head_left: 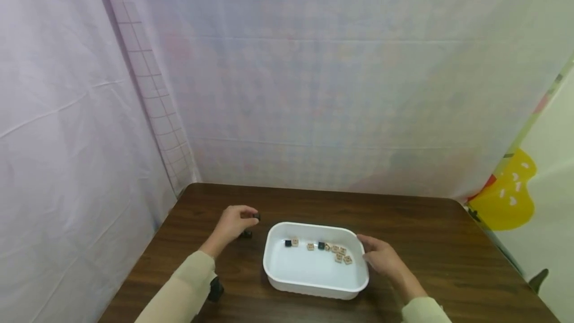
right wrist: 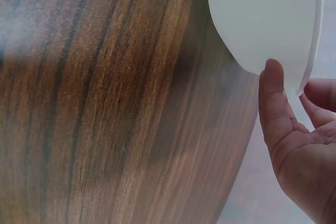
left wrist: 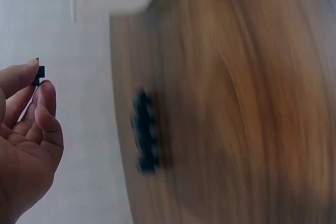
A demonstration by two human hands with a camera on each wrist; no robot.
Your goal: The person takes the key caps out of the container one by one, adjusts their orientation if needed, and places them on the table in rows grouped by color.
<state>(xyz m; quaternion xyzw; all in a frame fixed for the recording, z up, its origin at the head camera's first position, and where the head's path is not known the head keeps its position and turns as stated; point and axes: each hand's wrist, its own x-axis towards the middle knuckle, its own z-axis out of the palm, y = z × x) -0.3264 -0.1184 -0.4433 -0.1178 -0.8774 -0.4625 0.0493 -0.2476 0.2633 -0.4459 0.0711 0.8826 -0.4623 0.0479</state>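
A white tub (head_left: 315, 281) stands on the dark wooden table (head_left: 417, 228); several small wooden tiles (head_left: 339, 253) and a few black ones lie inside near its far wall. My left hand (head_left: 233, 223) hovers left of the tub and pinches a small black piece (head_left: 257, 217) between thumb and fingertip; the same black piece (left wrist: 39, 75) shows at my fingertips in the left wrist view. More black pieces (head_left: 246, 234) lie on the table just under that hand, blurred in the left wrist view (left wrist: 145, 132). My right hand (head_left: 381, 257) holds the tub's right rim (right wrist: 310, 30), thumb (right wrist: 274, 98) against its outer wall.
Pale cloth sheets wall in the table at the back and left. A yellow shape (head_left: 506, 198) shows on the sheet at the right. A dark object (head_left: 215, 289) sits by my left forearm near the front edge.
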